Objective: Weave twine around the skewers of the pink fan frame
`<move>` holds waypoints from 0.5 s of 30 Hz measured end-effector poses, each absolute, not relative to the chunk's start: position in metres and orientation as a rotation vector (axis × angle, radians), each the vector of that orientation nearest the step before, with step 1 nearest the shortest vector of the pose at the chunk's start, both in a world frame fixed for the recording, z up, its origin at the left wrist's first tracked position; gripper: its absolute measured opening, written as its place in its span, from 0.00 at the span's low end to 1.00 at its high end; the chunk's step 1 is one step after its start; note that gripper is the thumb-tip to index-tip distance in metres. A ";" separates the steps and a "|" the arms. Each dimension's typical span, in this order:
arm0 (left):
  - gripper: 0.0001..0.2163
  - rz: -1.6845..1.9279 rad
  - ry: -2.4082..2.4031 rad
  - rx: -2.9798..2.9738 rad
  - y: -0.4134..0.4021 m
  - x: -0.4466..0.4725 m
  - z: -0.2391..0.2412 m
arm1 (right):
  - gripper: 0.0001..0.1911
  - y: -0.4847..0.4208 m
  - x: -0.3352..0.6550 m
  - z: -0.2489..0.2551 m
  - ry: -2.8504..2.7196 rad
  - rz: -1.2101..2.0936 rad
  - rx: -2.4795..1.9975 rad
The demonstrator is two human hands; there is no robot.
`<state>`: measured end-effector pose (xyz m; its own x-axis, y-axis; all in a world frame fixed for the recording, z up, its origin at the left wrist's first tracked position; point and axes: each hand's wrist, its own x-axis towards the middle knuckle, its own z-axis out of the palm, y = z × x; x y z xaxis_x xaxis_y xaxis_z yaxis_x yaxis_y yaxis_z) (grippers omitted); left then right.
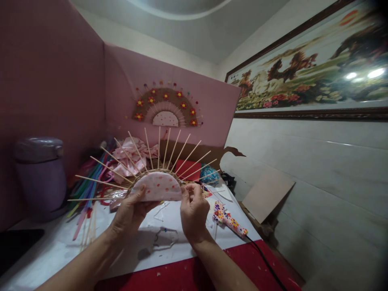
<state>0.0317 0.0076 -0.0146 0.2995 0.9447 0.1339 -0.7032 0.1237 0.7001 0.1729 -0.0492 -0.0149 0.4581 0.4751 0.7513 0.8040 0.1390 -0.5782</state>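
Observation:
Both hands hold up a fan-shaped craft piece [158, 186]: a pink dotted half-disc with several thin wooden skewers radiating from its curved edge. My left hand [131, 213] grips the half-disc's lower left corner, thumb on its face. My right hand [192, 210] pinches the right end, where thin twine runs along the rim among the skewers. The piece is held upright above the white table sheet [169, 238].
A patterned glue gun [228, 219] with a black cord lies right of my right hand. Scissors [163, 237] lie below the piece. Coloured sticks [87, 190], pink cloth [130, 155], a purple pot [41, 173], a finished fan [166, 107] on the pink board, cardboard [266, 194] at right.

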 end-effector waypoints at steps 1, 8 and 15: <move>0.08 1.246 0.388 0.764 0.007 0.032 -0.015 | 0.11 -0.048 0.173 -0.015 -1.172 -0.348 -1.514; 0.12 1.247 0.397 0.809 0.002 0.034 -0.015 | 0.11 -0.046 0.176 -0.014 -1.160 -0.390 -1.523; 0.10 1.234 0.380 0.759 0.005 0.033 -0.017 | 0.11 -0.047 0.176 -0.015 -1.176 -0.341 -1.466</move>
